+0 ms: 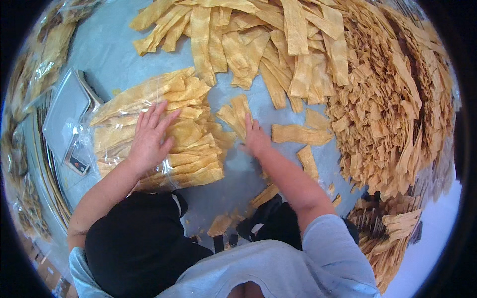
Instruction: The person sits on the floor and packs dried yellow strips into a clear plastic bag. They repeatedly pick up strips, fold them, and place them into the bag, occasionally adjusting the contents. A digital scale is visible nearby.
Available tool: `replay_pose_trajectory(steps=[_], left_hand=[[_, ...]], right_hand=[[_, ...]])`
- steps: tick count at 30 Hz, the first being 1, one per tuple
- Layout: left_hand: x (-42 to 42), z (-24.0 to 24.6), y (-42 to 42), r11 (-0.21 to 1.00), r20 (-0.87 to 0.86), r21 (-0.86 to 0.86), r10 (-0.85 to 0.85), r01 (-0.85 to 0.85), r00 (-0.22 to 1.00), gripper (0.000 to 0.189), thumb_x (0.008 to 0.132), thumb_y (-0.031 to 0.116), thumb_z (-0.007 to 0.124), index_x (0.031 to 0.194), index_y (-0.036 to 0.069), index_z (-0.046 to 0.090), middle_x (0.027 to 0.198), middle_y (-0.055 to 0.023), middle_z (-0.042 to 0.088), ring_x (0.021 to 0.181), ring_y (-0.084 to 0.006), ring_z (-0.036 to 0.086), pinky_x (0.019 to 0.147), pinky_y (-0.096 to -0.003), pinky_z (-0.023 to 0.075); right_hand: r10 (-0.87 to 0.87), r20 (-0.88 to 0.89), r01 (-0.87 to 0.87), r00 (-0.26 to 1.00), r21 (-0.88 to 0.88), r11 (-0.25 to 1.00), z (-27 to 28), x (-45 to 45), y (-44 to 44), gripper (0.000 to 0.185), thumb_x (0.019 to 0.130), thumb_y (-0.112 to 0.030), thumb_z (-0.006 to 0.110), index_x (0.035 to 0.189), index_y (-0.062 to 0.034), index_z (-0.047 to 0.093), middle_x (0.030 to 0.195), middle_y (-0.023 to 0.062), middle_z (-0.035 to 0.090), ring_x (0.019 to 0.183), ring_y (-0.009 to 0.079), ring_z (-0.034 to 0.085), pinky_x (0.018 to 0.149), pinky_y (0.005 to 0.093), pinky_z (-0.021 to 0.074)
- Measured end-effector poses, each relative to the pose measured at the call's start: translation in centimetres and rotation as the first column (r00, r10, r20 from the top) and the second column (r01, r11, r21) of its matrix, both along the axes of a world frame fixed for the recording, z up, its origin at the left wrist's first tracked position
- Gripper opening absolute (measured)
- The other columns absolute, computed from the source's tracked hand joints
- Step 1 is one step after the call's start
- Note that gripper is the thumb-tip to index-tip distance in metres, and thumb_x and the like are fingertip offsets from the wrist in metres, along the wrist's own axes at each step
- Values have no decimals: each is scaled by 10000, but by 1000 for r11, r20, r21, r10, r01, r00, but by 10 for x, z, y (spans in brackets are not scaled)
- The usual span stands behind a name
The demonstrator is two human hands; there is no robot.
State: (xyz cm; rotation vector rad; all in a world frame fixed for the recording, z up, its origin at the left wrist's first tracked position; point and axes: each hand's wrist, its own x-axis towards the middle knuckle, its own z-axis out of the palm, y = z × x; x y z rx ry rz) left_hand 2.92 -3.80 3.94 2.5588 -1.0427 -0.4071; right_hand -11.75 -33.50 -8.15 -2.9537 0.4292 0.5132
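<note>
A clear plastic bag (97, 135) packed with yellow, wrinkled strips like dried tofu skin (197, 149) lies in front of me, its strip ends sticking out to the right. My left hand (151, 136) rests flat on top of this bundle with fingers spread. Right of the bag, a few short strips (238, 108) fan out above the grey-blue surface. My right hand (257, 138) has its fingers and thumb around their lower end; part of the grip is hidden. A loose strip (302, 134) lies just right of that hand.
Long strips (246, 48) are heaped along the far side. A tall mass of crumpled strips (372, 119) stands at right, with another stack (400, 227) below it. A weighing scale (69, 111) sits left of the bag, near more plastic-wrapped strips (48, 63). Broken pieces (220, 225) lie between my legs.
</note>
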Motion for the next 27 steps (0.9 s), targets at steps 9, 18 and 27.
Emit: replay_pose_trajectory(steps=[9,18,27], left_hand=[[2,5,30,874,-376,-171,368,-454,850,565,711,-32,580,1255,84,479,1050,-125,508,844,-232,559,756,-333,488],[7,-35,55,560,-852,-239,271,-794,448,410,766,-45,563,1159,53,507,830,22,509,718,-71,498,676,-215,424],[5,-38,56,525,-883,-299,164,-797,439,477,753,-89,553,1196,80,511,852,37,482,743,-52,472,688,-193,405]], right_hand=[[-467,177,181,867,760,624,13,-20,-41,728,754,-71,595,1427,-69,314,1206,156,582,1048,243,598,884,345,476],[-166,248,39,955,448,893,143,67,23,712,766,-111,606,1422,-96,331,1156,199,606,1002,320,625,840,385,498],[-119,224,-7,967,494,869,-13,14,23,731,806,-279,691,1412,-71,337,1266,240,492,1165,381,489,998,416,396]])
